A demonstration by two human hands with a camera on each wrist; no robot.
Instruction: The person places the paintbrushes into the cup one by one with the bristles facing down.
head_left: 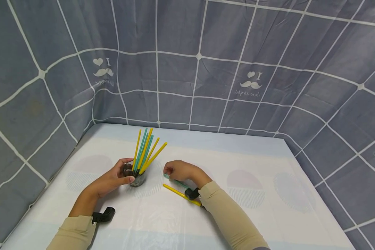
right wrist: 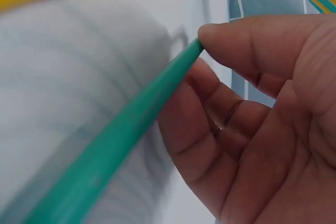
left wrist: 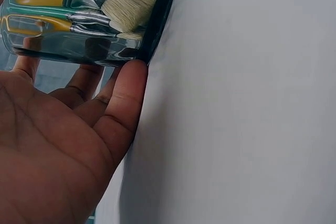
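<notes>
A clear glass jar [head_left: 139,180] stands on the table, with several yellow and green paintbrushes [head_left: 143,156] leaning in it, handles up. My left hand [head_left: 107,180] holds the jar, thumb and fingers around its side. Through the glass, the left wrist view shows pale bristles [left wrist: 128,9] near the jar's base. To the right of the jar, my right hand [head_left: 182,170] pinches the thin handle end of a green paintbrush [right wrist: 121,129] between thumb and fingers. The forearm hides that brush's far end. A yellow paintbrush [head_left: 181,194] lies just nearer, its bristle end under the right forearm.
A pale cloth with printed circles covers the table [head_left: 262,166]. Behind and at both sides hangs a grey curtain [head_left: 181,76] with white grid lines, meeting the table's back edge. Black wrist devices [head_left: 103,215] sit on both arms.
</notes>
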